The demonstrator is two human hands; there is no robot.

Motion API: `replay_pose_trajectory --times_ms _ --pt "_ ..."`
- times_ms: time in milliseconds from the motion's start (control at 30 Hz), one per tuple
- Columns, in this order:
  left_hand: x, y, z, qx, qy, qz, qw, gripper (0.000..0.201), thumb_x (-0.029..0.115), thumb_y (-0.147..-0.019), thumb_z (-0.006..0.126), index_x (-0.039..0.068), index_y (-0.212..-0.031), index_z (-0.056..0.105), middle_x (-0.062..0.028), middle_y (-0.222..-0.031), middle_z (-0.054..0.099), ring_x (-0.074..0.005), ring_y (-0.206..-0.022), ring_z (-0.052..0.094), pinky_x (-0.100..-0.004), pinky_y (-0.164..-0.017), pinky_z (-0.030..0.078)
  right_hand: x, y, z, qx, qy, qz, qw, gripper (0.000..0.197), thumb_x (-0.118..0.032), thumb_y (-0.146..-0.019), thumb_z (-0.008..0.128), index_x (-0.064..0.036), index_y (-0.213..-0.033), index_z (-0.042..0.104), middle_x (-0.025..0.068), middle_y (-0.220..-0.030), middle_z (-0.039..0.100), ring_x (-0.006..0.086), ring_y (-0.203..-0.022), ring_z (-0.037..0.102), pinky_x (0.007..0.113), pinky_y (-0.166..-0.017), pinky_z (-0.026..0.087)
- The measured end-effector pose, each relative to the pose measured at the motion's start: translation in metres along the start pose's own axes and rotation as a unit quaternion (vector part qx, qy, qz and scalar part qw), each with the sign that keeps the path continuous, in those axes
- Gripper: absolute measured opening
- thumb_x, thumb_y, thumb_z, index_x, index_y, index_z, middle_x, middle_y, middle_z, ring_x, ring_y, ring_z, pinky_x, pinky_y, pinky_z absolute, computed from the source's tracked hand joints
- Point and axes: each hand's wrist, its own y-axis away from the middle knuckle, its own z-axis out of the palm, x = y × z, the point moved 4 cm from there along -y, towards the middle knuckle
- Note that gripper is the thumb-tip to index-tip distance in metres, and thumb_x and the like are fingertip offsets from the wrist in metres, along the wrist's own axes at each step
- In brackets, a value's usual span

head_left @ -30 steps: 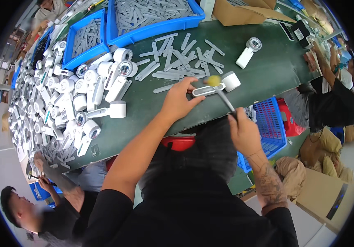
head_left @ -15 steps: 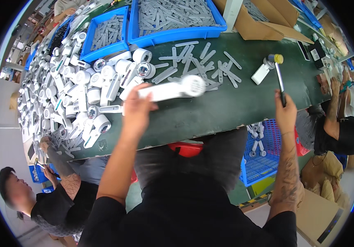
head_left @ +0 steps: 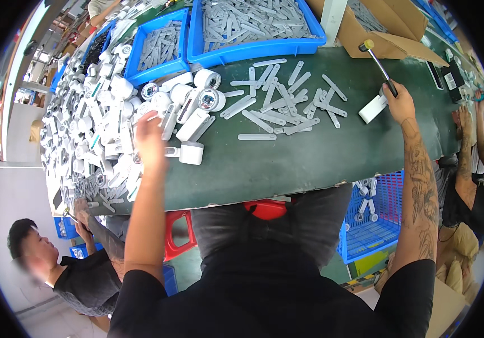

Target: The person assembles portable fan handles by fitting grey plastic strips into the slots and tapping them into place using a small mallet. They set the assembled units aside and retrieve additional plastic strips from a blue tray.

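Note:
My right hand (head_left: 402, 103) grips a mallet (head_left: 378, 63) by its dark handle, its yellow-tipped head raised toward the far side. Beside that hand lies a white handheld device (head_left: 372, 109) on the table, partly hidden by my fingers. My left hand (head_left: 150, 141), somewhat blurred, hovers at the right edge of a pile of white round-headed devices (head_left: 121, 87); its fingers look apart, with nothing visible in them. Just right of it, a white device with a cylindrical head (head_left: 191, 152) rests on the green table (head_left: 264, 169).
Loose grey strips (head_left: 287, 107) lie scattered mid-table. Behind them are a large blue tray (head_left: 259, 49) and a smaller blue tray (head_left: 150, 75) of strips. A cardboard box (head_left: 388, 45) stands far right. Below sits a blue basket (head_left: 371, 239). Co-workers sit on both sides.
My left hand has let go of the white device and drawn back left. My right hand has risen with the mallet, now beside the other device. The whole view has shifted slightly.

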Motion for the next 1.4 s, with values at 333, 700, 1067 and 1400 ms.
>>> replay_pose_trajectory --times_ms 333,700,1067,1400 --pt "0.031 0.035 0.261 -0.264 -0.391 0.224 0.853 0.025 0.033 -0.093 0.079 0.011 -0.105 0.080 -0.0160 -0.105 0.080 -0.0407 -0.098 0.077 -0.0493 -0.087 0.062 0.004 0.107 -0.030 0.083 -0.054 0.068 0.993 0.044 -0.037 -0.101 0.079 -0.0060 -0.132 0.073 0.0184 -0.108 0.079 0.0267 -0.100 0.076 0.039 -0.093 0.058" --pt "0.060 0.100 0.231 -0.354 -0.136 0.245 0.892 0.028 0.007 -0.103 0.062 0.000 -0.129 0.071 -0.0211 -0.101 0.079 -0.0376 -0.092 0.077 -0.0434 -0.082 0.059 -0.065 0.232 0.005 0.149 -0.243 0.092 0.954 0.050 -0.020 -0.090 0.092 -0.0032 -0.124 0.058 0.0168 -0.137 0.072 0.0251 -0.099 0.078 0.032 -0.075 0.063" --pt "0.090 0.177 0.232 -0.410 -0.153 0.376 0.817 0.042 0.028 -0.101 0.074 0.011 -0.139 0.068 -0.0128 -0.100 0.069 -0.0336 -0.085 0.067 -0.0416 -0.076 0.055 -0.111 0.186 -0.015 -0.172 -0.130 0.118 0.969 0.041 -0.041 -0.095 0.083 -0.0009 -0.098 0.080 0.0115 -0.078 0.074 0.0227 -0.068 0.071 0.035 -0.065 0.055" --pt "0.040 0.188 0.234 -0.458 -0.204 0.342 0.795 0.043 0.029 -0.098 0.076 0.020 -0.139 0.069 -0.0080 -0.104 0.071 -0.0342 -0.088 0.072 -0.0441 -0.073 0.057 -0.106 0.177 -0.003 -0.060 -0.158 0.173 0.970 0.063 -0.060 -0.093 0.081 0.0026 -0.098 0.079 0.0103 -0.074 0.071 0.0190 -0.070 0.066 0.035 -0.067 0.053"
